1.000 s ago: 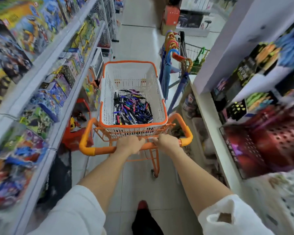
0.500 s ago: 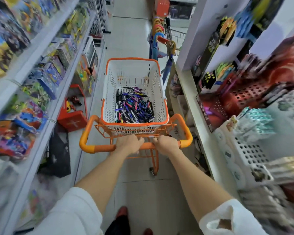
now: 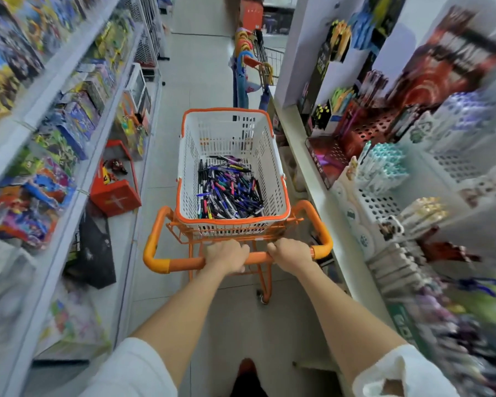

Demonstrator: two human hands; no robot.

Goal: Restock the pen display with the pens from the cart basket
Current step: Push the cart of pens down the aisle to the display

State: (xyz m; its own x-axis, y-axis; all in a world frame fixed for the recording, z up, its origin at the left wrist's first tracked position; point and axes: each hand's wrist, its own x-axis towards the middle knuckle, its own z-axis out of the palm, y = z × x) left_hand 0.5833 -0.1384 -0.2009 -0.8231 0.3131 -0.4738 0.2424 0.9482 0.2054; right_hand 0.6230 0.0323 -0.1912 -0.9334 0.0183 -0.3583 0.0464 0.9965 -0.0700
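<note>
Several shelves of boxed toys (image 3: 69, 121) run along the left side of a shop aisle, seen from above through a head-worn camera. On the lower left shelf sits a red box (image 3: 115, 196), with a flat black package (image 3: 93, 253) just beside it, nearer the viewer. In the middle of the aisle stands an orange shopping cart (image 3: 158, 224) carrying a white basket (image 3: 189, 156) with an orange rim. A loose heap of pens (image 3: 229, 190), mostly blue, black and purple, lies on the basket floor toward its near end. The left hand (image 3: 226, 256) and the right hand (image 3: 292, 250) each curl around the cart's orange handle bar (image 3: 184, 264), side by side near its middle, knuckles up. Beyond the cart, umbrellas (image 3: 242, 70) with curved handles cluster at the aisle's right edge. To the right of the cart, a white shelf (image 3: 318, 190) holds a red perforated pen display (image 3: 367, 130), just beside a white perforated stand (image 3: 381, 202) packed with teal-capped pens (image 3: 384, 164). Farther right, the stationery is too blurred to tell apart.
</note>
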